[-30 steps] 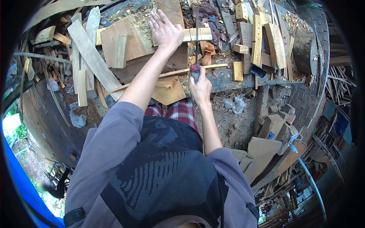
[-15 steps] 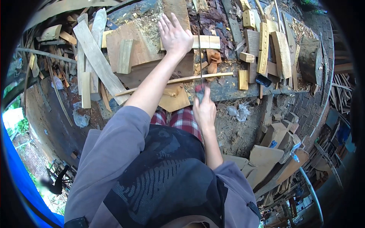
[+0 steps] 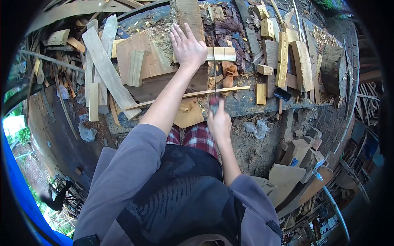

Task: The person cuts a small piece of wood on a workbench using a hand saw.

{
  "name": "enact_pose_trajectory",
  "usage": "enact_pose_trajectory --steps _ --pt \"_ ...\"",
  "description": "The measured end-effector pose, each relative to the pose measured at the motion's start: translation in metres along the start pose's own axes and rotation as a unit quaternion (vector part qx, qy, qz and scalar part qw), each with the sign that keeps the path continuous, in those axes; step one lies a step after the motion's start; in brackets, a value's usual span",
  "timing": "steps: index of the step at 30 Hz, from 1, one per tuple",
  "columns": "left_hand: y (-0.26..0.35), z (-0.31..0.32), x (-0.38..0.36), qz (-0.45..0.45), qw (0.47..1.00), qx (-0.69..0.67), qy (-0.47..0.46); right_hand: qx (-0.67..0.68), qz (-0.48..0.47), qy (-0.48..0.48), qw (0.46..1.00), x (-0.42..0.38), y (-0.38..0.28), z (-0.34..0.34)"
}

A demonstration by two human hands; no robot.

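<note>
My left hand (image 3: pixel 189 48) lies flat with fingers spread, pressing on a pale wood block (image 3: pixel 224 53) and the board (image 3: pixel 187 16) around it. My right hand (image 3: pixel 220 123) is closed around the red and grey handle of a handsaw (image 3: pixel 214 78). The saw's thin blade is seen edge-on, running away from me across the pale block, just right of my left hand. A long thin wood strip (image 3: pixel 230 89) lies crosswise near the handle. Beyond it is a turned brown wooden piece (image 3: pixel 228 78). How deep the blade sits in the block cannot be made out.
The low workbench (image 3: pixel 246 107) carries many offcuts, including a yellow block with holes (image 3: pixel 282 59) and a grey plank (image 3: pixel 107 67). A dark object (image 3: pixel 282 94) lies near its edge. A log (image 3: pixel 333 69) stands at right. Boards (image 3: pixel 286 180) are heaped below right.
The view has tilted, so the bench sits slightly lower. My right hand and the saw have slid slightly forward against the block. My left hand stays in place on the wood.
</note>
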State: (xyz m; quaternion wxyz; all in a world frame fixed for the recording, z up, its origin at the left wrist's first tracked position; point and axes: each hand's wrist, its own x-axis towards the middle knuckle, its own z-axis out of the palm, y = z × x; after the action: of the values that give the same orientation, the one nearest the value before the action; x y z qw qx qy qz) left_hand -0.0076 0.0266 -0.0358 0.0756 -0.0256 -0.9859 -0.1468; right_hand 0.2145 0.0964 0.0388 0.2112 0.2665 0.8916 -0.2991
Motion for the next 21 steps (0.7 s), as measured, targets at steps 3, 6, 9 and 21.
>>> enact_pose_trajectory --steps 3,6,9,21 --pt "-0.003 0.001 -0.002 0.015 1.000 0.002 -0.009 0.013 0.014 -0.019 1.000 0.001 -0.001 -0.003" --pt "-0.001 -0.001 -0.001 0.009 1.000 -0.008 -0.015 0.024 -0.025 0.050 0.998 0.052 -0.016 0.011" --pt "-0.003 -0.001 0.001 -0.016 1.000 -0.014 -0.016 0.031 -0.016 0.067 0.997 0.063 -0.027 0.005" --pt "-0.002 -0.001 0.000 0.002 1.000 -0.024 -0.005 0.024 0.017 -0.006 1.000 0.025 -0.017 -0.004"
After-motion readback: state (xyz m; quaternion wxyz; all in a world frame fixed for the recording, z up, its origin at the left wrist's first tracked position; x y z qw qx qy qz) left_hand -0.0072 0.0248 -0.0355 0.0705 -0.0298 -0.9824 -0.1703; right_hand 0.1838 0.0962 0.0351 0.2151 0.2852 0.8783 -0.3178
